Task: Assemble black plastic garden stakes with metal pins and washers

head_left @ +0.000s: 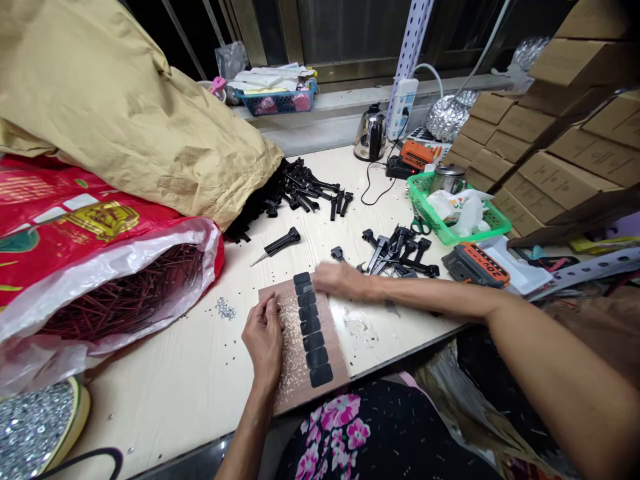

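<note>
A brown wooden board (290, 393) lies at the table's front edge, with a column of several black rounded pads (314, 341) along it and pale specks on its surface. My left hand (264, 330) rests at the board's left edge, its fingers curled together; whatever they hold, if anything, is hidden. Over the top right of the board, beside the upper pads, my right hand (340, 280) is smeared by motion, so its fingers cannot be read. Just above it lies a small black plastic part (337, 253). A screwdriver-like tool (280, 244) with a black handle and thin metal tip lies beyond the board.
Black plastic parts (400, 250) lie in a pile at right, more (305, 187) spill from a tan sack (150, 120). A red bag (115, 200) of thin dark rods and a tub of metal bits (35, 420) stand left. Right are a green basket (480, 230) and stacked cartons (565, 177).
</note>
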`<control>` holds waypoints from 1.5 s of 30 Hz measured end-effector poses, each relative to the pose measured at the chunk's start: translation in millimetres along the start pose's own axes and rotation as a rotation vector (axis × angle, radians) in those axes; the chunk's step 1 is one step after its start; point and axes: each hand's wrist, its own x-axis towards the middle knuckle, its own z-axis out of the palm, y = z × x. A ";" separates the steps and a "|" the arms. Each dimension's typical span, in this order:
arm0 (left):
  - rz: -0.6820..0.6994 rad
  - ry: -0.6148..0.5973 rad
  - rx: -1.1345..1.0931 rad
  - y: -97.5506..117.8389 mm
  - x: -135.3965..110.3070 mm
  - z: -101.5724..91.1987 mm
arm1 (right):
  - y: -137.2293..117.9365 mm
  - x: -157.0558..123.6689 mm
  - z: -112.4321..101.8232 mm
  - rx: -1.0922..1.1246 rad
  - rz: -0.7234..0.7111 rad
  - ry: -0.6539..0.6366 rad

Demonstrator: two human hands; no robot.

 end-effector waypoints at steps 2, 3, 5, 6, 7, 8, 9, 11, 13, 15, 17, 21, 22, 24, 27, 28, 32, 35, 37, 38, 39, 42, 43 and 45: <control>0.000 -0.006 -0.011 -1.5 0.2 0.5 | 1.1 0.3 2.8 -0.002 -0.018 0.037; 0.002 -0.011 -0.015 -2.3 0.2 0.7 | -0.9 -1.1 6.0 0.004 -0.067 0.033; 0.011 -0.013 -0.017 -4.0 0.1 1.4 | -9.1 -5.9 14.0 -0.006 -0.153 0.025; 0.018 -0.009 -0.014 -4.6 0.0 1.7 | -13.9 -8.8 17.7 -0.022 -0.180 0.032; 0.028 -0.003 -0.008 -5.2 -0.2 1.9 | -17.9 -11.4 20.4 -0.042 -0.189 0.047; 0.036 0.001 -0.004 -5.7 -0.4 1.9 | -20.1 -13.8 21.7 -0.063 -0.181 0.066; 0.041 0.002 0.000 -6.2 -0.5 1.8 | -19.9 -16.0 21.2 -0.082 -0.155 0.087; 0.040 -0.003 0.008 -7.1 -0.3 1.3 | -11.0 -20.3 14.6 -0.119 -0.033 0.131; 0.037 -0.009 0.020 -8.1 0.7 0.6 | 7.3 -25.9 1.8 -0.181 0.188 0.175; 0.044 -0.014 0.038 -8.3 2.5 0.4 | 27.6 -33.3 -13.5 -0.258 0.439 0.199; 0.049 -0.027 0.052 -6.8 3.8 0.1 | 39.6 -41.0 -25.9 -0.333 0.620 0.195; 0.105 -0.016 0.126 -2.3 1.6 -5.7 | 17.0 -49.7 -25.2 -0.346 0.654 0.206; 0.155 0.016 0.179 -2.7 0.3 -8.6 | 4.1 -49.2 -19.5 -0.285 0.641 0.200; 0.248 0.060 0.312 -7.2 -1.9 -15.1 | -21.9 -44.4 -4.6 -0.100 0.677 0.153; 0.287 -0.018 0.427 -20.0 -4.7 -23.8 | -47.4 -30.9 16.7 0.051 0.725 0.149; 0.246 -0.073 0.442 -24.6 -5.7 -26.2 | -51.2 -25.9 21.7 0.080 0.731 0.170; 0.119 -0.173 0.460 -40.9 -9.3 -35.2 | -50.4 -7.4 27.6 0.159 0.653 0.212; 0.107 -0.133 0.468 -52.2 -7.7 -43.4 | -34.7 11.5 16.0 0.063 0.561 0.152; 0.140 -0.110 0.471 -58.4 -3.6 -50.2 | -16.0 33.2 3.4 -0.025 0.545 0.159; 0.165 -0.085 0.472 -60.7 -0.5 -54.2 | -4.7 47.3 -2.5 -0.053 0.531 0.184; 0.193 -0.053 0.472 -62.5 3.2 -58.8 | 7.5 63.3 -7.1 -0.124 0.512 0.220; 0.264 0.086 0.486 -65.7 16.5 -75.7 | 43.0 114.1 -8.6 -0.287 0.323 0.252; 0.281 0.122 0.502 -66.6 20.7 -81.8 | 52.8 129.1 -4.8 -0.314 0.264 0.239; 0.302 0.163 0.543 -68.9 27.3 -93.2 | 67.7 152.1 6.1 -0.346 0.195 0.182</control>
